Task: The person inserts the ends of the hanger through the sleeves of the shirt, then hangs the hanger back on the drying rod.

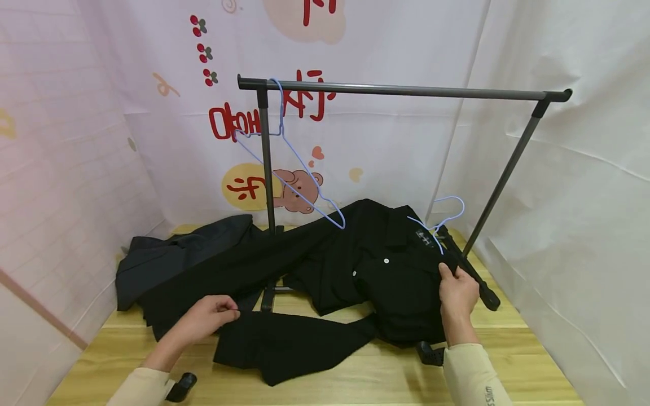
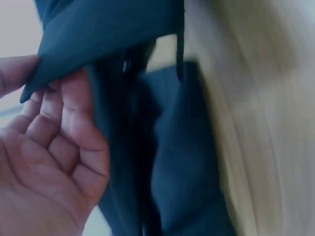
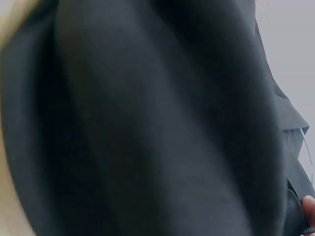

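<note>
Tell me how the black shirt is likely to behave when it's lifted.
The black shirt will probably flop rather than hold its shape, since it lies in soft folds. Its near sleeve, pinched by the left hand, would likely dangle once released. The blue hanger at its collar may stiffen only the top.

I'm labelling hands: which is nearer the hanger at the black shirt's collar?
Right: in the head view, the right hand grips the black shirt just below the hanger; the left hand pinches it farther off, lower left.
</note>
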Tool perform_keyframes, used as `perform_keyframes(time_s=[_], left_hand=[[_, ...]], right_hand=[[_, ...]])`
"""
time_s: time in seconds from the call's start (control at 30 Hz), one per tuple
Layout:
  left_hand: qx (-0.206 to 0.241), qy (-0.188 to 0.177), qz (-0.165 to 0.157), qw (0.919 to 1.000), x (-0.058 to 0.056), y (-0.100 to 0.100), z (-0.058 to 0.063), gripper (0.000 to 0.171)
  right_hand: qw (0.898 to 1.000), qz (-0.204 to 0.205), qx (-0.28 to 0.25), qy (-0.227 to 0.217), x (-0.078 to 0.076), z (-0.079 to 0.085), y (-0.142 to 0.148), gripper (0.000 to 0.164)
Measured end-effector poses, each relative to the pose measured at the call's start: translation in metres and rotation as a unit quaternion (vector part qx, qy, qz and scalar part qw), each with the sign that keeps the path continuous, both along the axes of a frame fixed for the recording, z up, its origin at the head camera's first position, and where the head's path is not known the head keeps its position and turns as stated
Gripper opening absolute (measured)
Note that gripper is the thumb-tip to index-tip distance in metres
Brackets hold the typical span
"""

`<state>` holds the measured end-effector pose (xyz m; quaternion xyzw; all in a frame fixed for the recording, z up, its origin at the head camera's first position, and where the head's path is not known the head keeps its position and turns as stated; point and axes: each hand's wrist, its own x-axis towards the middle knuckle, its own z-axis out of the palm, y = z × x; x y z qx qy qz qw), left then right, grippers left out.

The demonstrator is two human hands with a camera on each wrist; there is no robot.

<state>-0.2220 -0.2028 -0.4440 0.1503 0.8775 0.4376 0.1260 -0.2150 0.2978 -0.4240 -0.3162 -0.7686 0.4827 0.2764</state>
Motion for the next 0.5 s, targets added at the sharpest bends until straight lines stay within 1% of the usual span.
perform_keyframes(time_s=[0.07, 0.13, 0.2, 0.27, 0.3, 0.33, 0.37, 0.4, 0.43, 0.47, 0.5], left_hand=[[-0.006, -0.004, 0.033, 0.9994, 0.001, -0.02, 0.005, 0.018], [-0.015, 0.004, 0.069, 0.9975, 0.002, -0.037, 0.009, 0.024], [-0.018, 0.03, 0.097, 0.9946, 0.003, -0.049, 0.013, 0.029], [0.001, 0.062, 0.116, 0.9913, 0.005, -0.058, 0.015, 0.033], [0.023, 0.083, 0.11, 0.9902, 0.006, -0.062, 0.016, 0.032], [0.051, 0.098, 0.094, 0.9894, 0.006, -0.066, 0.017, 0.03], [0.077, 0.11, 0.07, 0.9884, 0.007, -0.069, 0.017, 0.025], [0.101, 0.116, 0.036, 0.9874, 0.007, -0.072, 0.016, 0.022], [0.121, 0.114, 0.0, 0.9861, 0.006, -0.074, 0.015, 0.02], [0.129, 0.114, -0.036, 0.9844, 0.005, -0.074, 0.013, 0.02], [0.124, 0.111, -0.065, 0.984, 0.004, -0.074, 0.011, 0.023]], right_hand=[[1.0, -0.002, -0.001, 0.002, 0.001, 0.0, 0.001, 0.042], [1.0, -0.004, -0.003, 0.005, 0.001, -0.001, 0.001, 0.045], [1.0, -0.007, -0.005, 0.011, 0.001, -0.001, 0.002, 0.047], [1.0, -0.008, -0.007, 0.013, 0.001, -0.001, 0.002, 0.05], [1.0, -0.008, -0.009, 0.014, 0.001, -0.001, 0.002, 0.051], [1.0, -0.008, -0.01, 0.014, 0.001, -0.001, 0.002, 0.051], [1.0, -0.009, -0.011, 0.014, 0.001, -0.001, 0.002, 0.052], [1.0, -0.009, -0.011, 0.014, 0.001, -0.001, 0.002, 0.053], [1.0, -0.01, -0.008, 0.014, 0.002, -0.001, 0.003, 0.053], [1.0, -0.011, -0.008, 0.014, 0.002, -0.001, 0.003, 0.053], [1.0, -0.011, -0.008, 0.016, 0.002, -0.001, 0.003, 0.054]])
